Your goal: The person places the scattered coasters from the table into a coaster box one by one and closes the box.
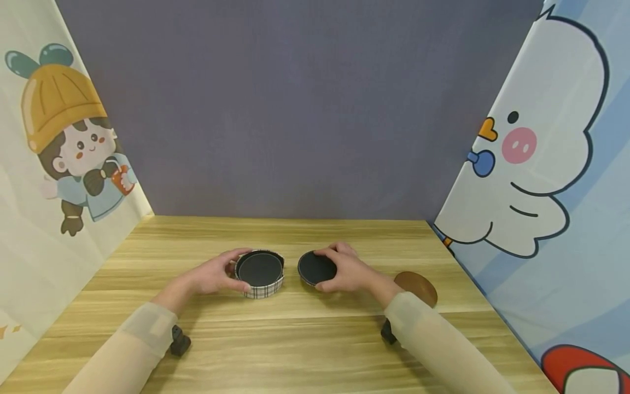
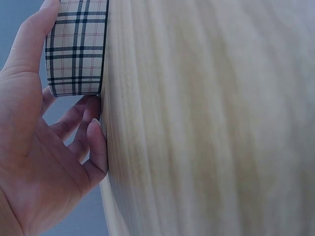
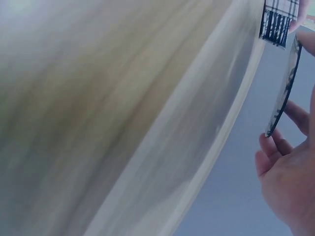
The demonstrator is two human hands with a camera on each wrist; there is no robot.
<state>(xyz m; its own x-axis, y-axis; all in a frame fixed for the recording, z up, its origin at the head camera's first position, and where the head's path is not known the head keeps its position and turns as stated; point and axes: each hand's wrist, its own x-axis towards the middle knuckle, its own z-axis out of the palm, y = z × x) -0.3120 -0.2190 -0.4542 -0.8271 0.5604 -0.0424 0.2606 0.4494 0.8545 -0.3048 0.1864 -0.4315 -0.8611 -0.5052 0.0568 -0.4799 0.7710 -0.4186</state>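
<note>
A round plaid coaster holder [image 1: 264,292] stands on the wooden table with a black round coaster [image 1: 260,268] lying inside it. My left hand [image 1: 216,273] grips the holder from its left side, thumb in front and fingers behind; the left wrist view shows its plaid wall [image 2: 78,49] close up. To the right, my right hand [image 1: 348,268] holds another black round coaster [image 1: 315,268] by its edges, apart from the holder. This coaster [image 3: 284,93] appears edge-on in the right wrist view, raised off the table, with a patterned underside. Its right part is hidden by my hand.
A brown round object [image 1: 417,288] lies on the table [image 1: 275,350] at the right, partly behind my right forearm. A grey panel [image 1: 290,109] closes off the back, and cartoon-printed cloths [image 1: 551,164] hang on both sides.
</note>
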